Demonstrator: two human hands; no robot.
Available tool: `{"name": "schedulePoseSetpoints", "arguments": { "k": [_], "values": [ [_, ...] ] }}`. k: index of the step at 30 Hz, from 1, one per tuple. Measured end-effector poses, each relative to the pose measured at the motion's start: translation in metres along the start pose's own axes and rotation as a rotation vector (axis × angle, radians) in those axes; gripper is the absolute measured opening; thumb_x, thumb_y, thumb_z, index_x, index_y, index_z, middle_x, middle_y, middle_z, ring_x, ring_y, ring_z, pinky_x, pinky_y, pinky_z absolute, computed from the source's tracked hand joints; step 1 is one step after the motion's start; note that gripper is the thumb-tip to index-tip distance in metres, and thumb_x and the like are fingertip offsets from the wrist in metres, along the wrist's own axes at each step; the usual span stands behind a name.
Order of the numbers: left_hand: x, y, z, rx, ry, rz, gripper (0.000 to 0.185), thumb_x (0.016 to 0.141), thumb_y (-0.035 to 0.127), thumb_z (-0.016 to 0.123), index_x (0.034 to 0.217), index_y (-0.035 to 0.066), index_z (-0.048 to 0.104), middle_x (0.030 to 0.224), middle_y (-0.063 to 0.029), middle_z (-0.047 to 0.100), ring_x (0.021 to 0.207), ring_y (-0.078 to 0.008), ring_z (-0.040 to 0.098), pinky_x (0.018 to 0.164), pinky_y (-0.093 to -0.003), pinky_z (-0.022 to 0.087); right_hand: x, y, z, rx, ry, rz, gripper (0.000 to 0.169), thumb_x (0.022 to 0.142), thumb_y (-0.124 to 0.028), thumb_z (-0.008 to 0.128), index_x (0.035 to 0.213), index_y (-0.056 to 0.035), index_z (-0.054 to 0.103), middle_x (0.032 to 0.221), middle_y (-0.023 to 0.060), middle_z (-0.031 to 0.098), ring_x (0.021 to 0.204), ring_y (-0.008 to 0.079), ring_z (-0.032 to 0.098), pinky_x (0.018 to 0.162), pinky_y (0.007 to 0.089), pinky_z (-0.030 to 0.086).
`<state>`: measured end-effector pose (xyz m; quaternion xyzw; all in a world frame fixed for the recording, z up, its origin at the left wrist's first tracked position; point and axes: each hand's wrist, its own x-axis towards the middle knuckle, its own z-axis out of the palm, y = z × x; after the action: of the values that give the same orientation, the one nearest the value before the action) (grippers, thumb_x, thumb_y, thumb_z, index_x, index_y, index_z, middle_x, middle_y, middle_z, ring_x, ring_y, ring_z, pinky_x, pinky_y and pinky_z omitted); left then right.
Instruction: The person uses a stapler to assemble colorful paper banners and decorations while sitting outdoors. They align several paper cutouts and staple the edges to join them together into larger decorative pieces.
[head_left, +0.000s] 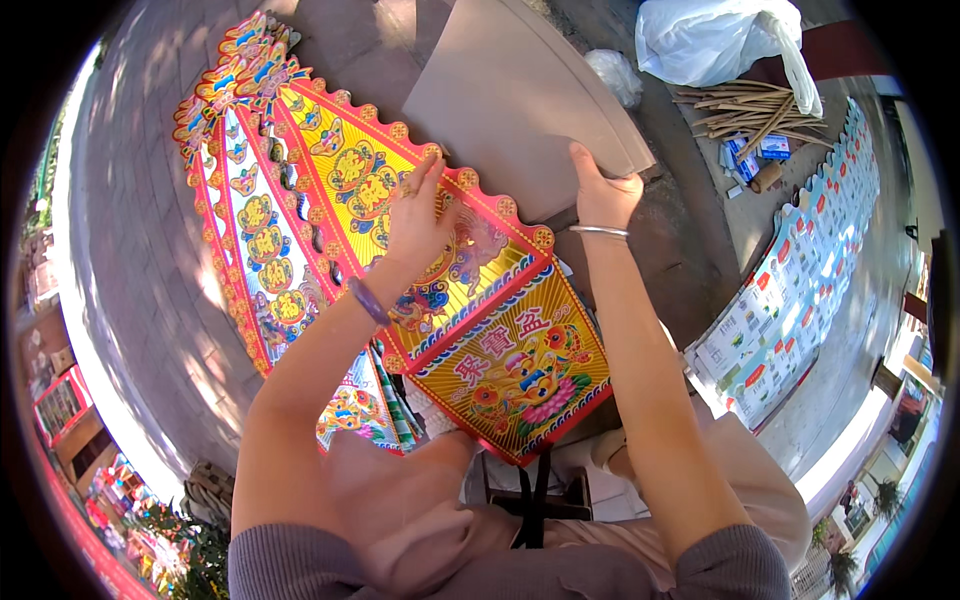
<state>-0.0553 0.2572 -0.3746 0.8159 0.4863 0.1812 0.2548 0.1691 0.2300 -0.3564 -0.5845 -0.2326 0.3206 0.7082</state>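
A gold printed paper panel (352, 180) with a scalloped pink-red border lies across my lap. Its lower, folded section (517, 367) bears writing and a picture of bowl, fish and lotus. My left hand (420, 217) rests on the panel's face, fingers apart, the fingertips at its scalloped edge. A purple bangle circles that wrist. In my right hand (611, 195) is the near corner of several stacked brown cardboard sheets (517, 97), gripped between thumb and fingers. These sheets reach away over the floor, close beside the panel. Silver-white printed panels (259, 232) of similar shape lie to the left, partly under the gold one.
At upper right, a white plastic bag (712, 41) stands above a pile of thin wooden sticks (750, 112). Small blue-and-white boxes (772, 147) lie beside the sticks. Scalloped printed sheets (780, 292) are stacked at right. Grey paving (161, 210) extends along the left.
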Motion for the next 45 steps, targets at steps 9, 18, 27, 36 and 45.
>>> {"name": "schedulePoseSetpoints", "arguments": {
  "k": [9,18,27,36,45],
  "values": [
    [-0.157,-0.086,-0.021,-0.894,0.187,-1.262,0.04,0.076,0.013,0.067,0.108,-0.001,0.046,0.1,-0.0109,0.058,0.083,-0.0225,0.062,0.065,-0.0359,0.054,0.025,-0.158,-0.055,-0.138,-0.096,-0.045,0.028,0.073,0.001,0.068,0.1,-0.0015,0.062,0.099,0.0035,0.062,0.091,0.0131,0.057,0.083,0.0267,0.043],
    [-0.104,-0.064,-0.033,-1.394,0.215,-1.146,0.045,0.076,-0.002,0.065,0.116,0.0,0.044,0.092,-0.0102,0.061,0.078,-0.0194,0.063,0.066,-0.0317,0.054,0.027,-0.258,-0.114,-0.358,-0.265,0.073,0.034,0.075,-0.001,0.065,0.108,-0.0038,0.057,0.098,0.0042,0.061,0.091,0.014,0.058,0.08,0.0264,0.045],
    [0.0,-0.011,-0.068,-0.649,0.386,-0.115,0.041,0.079,-0.004,0.06,0.118,0.004,0.052,0.102,-0.0068,0.063,0.087,-0.0112,0.06,0.075,-0.0241,0.048,0.007,-0.339,-0.183,-0.539,-0.12,-0.003,0.038,0.078,-0.01,0.064,0.113,-0.0026,0.052,0.103,0.0049,0.059,0.095,0.0164,0.055,0.086,0.0279,0.042],
    [0.032,-0.044,-0.06,-0.575,0.528,-0.072,0.044,0.077,-0.001,0.061,0.119,0.01,0.052,0.093,-0.0099,0.063,0.085,-0.0204,0.061,0.075,-0.0289,0.048,-0.006,-0.378,-0.252,-0.5,0.071,-0.098,0.041,0.077,-0.014,0.067,0.114,-0.0021,0.053,0.106,0.0062,0.058,0.097,0.0171,0.054,0.088,0.0287,0.041],
    [0.042,-0.11,-0.025,-0.694,0.097,-0.734,0.054,0.076,0.002,0.063,0.127,0.001,0.042,0.102,-0.0106,0.06,0.089,-0.0178,0.06,0.076,-0.0309,0.049,-0.003,-0.388,-0.268,-0.486,0.109,-0.082,0.037,0.078,-0.014,0.066,0.112,-0.0032,0.056,0.107,0.006,0.058,0.098,0.0169,0.054,0.089,0.029,0.041]
  ]
}}
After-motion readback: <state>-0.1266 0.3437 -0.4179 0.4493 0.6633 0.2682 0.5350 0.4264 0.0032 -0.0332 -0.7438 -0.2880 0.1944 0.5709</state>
